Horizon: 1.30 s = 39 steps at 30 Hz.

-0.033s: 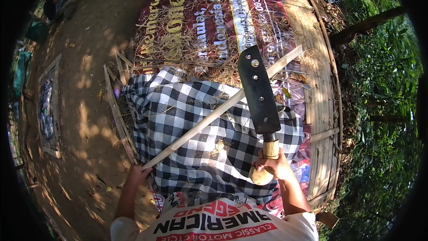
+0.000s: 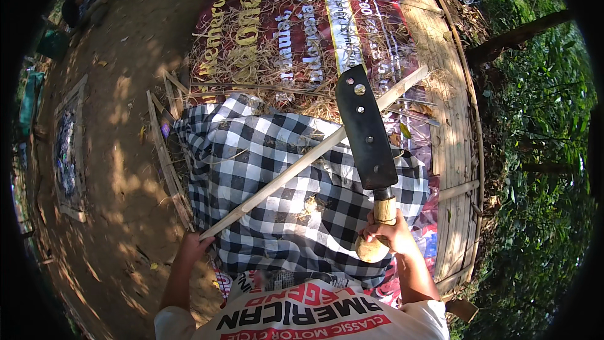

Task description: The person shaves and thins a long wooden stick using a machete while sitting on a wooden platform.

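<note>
Left hand (image 2: 194, 247) closed around near end of long pale bamboo strip (image 2: 314, 151), laid diagonally over black-and-white checked cloth (image 2: 270, 170). Right hand (image 2: 387, 234) clamps wooden handle of broad dark cleaver (image 2: 366, 129), blade on strip mid-length. Judgement: shaving underway; dry shavings (image 2: 277, 56) scattered on printed red banner (image 2: 302, 0) beyond; far half apparently unworked.

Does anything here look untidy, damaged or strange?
Dry straw lies scattered over the red banner, and bits of it sit on the checked cloth. The cleaver and the bamboo strip look undamaged.
</note>
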Tool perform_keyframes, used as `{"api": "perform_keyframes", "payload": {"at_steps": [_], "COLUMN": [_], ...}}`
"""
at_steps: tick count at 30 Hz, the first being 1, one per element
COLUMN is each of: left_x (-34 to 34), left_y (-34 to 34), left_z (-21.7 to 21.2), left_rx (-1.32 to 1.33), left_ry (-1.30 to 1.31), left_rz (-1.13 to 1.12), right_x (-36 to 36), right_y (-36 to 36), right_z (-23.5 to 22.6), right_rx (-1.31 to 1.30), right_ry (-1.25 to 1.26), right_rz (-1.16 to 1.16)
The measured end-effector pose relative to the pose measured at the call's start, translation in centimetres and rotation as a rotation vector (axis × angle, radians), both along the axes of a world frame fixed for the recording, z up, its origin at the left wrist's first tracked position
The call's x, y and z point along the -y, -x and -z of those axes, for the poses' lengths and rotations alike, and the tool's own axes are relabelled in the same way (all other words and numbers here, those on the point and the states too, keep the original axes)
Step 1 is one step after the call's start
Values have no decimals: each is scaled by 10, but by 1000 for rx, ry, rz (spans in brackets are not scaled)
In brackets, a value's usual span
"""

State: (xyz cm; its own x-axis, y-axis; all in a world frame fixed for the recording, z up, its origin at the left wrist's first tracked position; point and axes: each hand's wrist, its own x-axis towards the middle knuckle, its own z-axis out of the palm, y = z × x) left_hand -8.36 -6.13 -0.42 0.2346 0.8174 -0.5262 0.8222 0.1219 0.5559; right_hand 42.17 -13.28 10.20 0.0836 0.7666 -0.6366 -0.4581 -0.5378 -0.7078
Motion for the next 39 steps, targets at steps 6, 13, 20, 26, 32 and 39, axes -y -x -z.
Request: {"api": "perform_keyframes", "payload": {"at_steps": [6, 13, 20, 26, 32, 39], "left_x": [-2, 3, 7, 6, 5, 7], "left_y": [-10, 3, 4, 5, 4, 12], "left_z": [-5, 0, 5, -14, -2, -4], "left_rx": [-118, -16, -83, -170, -123, -75], "left_ry": [75, -79, -38, 40, 35, 41], "left_rz": [-19, 32, 33, 29, -23, -22], "right_x": [-17, -1, -7, -5, -16, -9], "right_y": [-15, -10, -7, -6, -1, -17], "right_z": [-16, -8, -1, 0, -13, -14], "right_rx": [73, 60, 24, 22, 42, 96], "right_ry": [-106, 7, -21, 8, -16, 12], "right_rz": [116, -67, 23, -54, 131, -135]}}
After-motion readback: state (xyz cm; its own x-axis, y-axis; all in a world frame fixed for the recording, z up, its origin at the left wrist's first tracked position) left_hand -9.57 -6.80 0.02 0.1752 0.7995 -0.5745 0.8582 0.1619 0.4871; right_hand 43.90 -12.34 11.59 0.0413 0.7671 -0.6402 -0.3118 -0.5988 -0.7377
